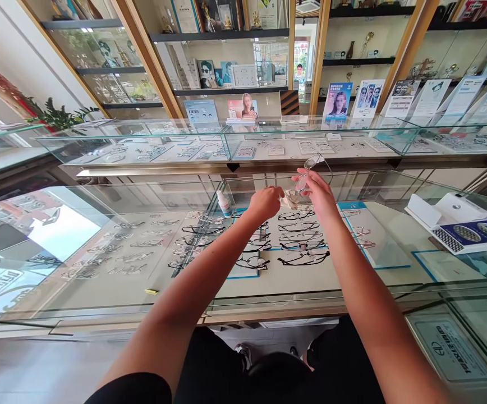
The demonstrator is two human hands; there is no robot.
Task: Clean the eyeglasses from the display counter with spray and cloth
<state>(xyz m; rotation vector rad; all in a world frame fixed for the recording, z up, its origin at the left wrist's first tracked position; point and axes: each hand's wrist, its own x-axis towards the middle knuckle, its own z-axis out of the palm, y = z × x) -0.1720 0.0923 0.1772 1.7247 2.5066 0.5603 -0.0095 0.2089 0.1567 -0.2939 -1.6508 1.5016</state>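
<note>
My right hand (318, 189) is closed on a pair of thin-rimmed eyeglasses (302, 182), held up above the glass counter. My left hand (265, 203) is a fist, with a crumpled beige cloth (289, 200) at its fingers, just below the eyeglasses. A small white spray bottle (224, 203) with a bluish lower part stands to the left of this hand. Under and between my forearms, several dark-framed eyeglasses (303, 257) lie in rows on the counter. More dark frames (203, 229) lie to the left of my left forearm.
The glass counter (226, 300) runs across in front of me. Clear frames (132, 258) lie at its left, beside a small yellow piece (151, 292). An open white-and-blue box (464, 227) sits at the right. Behind stands a glass showcase (277, 158) with more eyewear.
</note>
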